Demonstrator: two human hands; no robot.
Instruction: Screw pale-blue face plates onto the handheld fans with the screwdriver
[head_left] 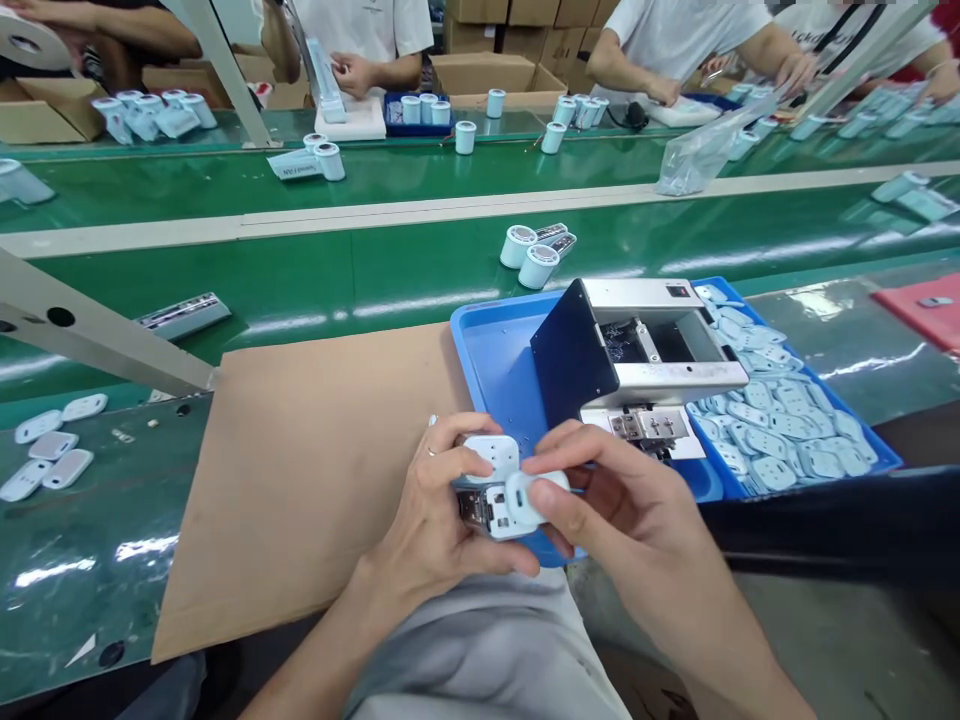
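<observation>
Cover (517,497) in right grip (626,495), "FAN" legible on distant pale-blue piece (294,165).

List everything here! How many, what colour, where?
Workers: at least four, mostly white-clad, far side
Boxes: several, brown, far side
Bag: one, clear, upper right
Belts: two, green, across the middle
Cylinders: two, white, near belt; more beyond
Bench: one, green, lower left
Cardboard: one, brown, centre-left
Near trays: two, blue, right of cardboard
Machine: one, silver and black, over left tray
Caps: many, white, right tray; five, bench
Sheet: one, red, right edge
Held parts: at least two, white, centre
Left grip: one, bare, holding the parts
Right grip: one, bare, pinching one part
</observation>
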